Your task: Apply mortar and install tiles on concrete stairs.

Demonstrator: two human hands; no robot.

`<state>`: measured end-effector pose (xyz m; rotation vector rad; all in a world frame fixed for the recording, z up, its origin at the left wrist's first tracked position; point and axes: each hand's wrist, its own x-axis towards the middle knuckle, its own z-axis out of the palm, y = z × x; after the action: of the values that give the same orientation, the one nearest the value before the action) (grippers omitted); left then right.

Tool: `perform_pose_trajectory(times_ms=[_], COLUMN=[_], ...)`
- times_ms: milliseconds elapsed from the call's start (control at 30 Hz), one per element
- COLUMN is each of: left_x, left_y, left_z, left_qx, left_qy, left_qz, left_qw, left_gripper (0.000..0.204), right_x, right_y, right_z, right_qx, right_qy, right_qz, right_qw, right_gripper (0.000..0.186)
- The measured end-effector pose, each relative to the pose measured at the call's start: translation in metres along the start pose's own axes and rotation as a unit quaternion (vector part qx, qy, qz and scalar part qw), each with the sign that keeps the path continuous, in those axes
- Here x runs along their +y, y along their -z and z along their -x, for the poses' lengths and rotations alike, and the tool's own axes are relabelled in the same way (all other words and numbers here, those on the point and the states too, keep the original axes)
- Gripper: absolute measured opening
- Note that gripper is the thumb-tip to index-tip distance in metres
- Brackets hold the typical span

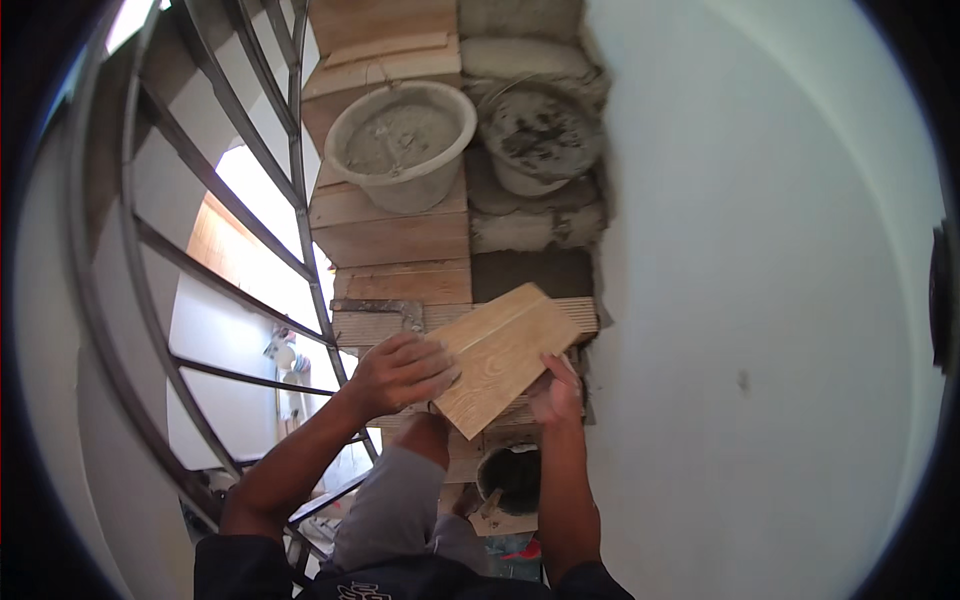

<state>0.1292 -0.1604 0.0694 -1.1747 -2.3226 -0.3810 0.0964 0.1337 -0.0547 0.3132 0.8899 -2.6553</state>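
Note:
A wood-look tile (505,355) is held at a slant in front of me, above the tiled steps. My right hand (558,392) grips its right edge, thumb on the upper face and the other fingers mostly hidden beneath. At the left end of the tile, my left hand (405,372) is closed over the edge, fingers together. Just beyond that hand, an L-shaped metal square (380,306) lies on a step. Dark wet mortar (532,274) covers a patch of the step beyond the tile.
Up the stairs stand a pale bucket (400,198) of grey mortar and a darker bucket (525,180). A black bucket (512,480) with a wooden handle (491,503) in it stands near my legs. A metal railing (235,205) runs along the left, a white wall (760,300) along the right.

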Motion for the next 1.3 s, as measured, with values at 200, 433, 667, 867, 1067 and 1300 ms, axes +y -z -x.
perform_pose_trajectory(times_ms=[200, 433, 667, 867, 1067, 1300], left_x=[-0.062, -0.085, -0.101, -0.125, -0.144, -0.148], left_y=[-0.148, -0.256, -0.308, -0.332, -0.344, -0.348], left_z=[0.084, 0.115, 0.094, 0.080, 0.066, 0.074], left_qx=[0.028, 0.190, 0.079, 0.165, 0.064, 0.035], left_qy=[0.503, 0.618, 0.660, 0.643, 0.521, 0.529], left_qz=[0.086, 0.589, 0.476, 0.485, 0.287, 0.316], left_qw=[0.859, 0.485, 0.576, 0.570, 0.801, 0.787], left_gripper=[0.051, 0.051, 0.048, 0.048, 0.043, 0.042], right_x=[0.053, 0.070, 0.050, 0.048, 0.029, 0.039], right_y=[0.041, 0.114, 0.109, 0.116, 0.130, 0.125], right_z=[-0.093, -0.173, -0.219, -0.247, -0.265, -0.271], right_qx=[0.183, 0.238, 0.275, 0.289, 0.298, 0.338], right_qy=[0.044, 0.073, 0.094, 0.070, 0.042, 0.068], right_qz=[-0.023, 0.058, 0.082, 0.044, 0.043, 0.030], right_qw=[0.982, 0.967, 0.953, 0.954, 0.953, 0.938], right_gripper=[0.063, 0.060, 0.067, 0.059, 0.042, 0.044])
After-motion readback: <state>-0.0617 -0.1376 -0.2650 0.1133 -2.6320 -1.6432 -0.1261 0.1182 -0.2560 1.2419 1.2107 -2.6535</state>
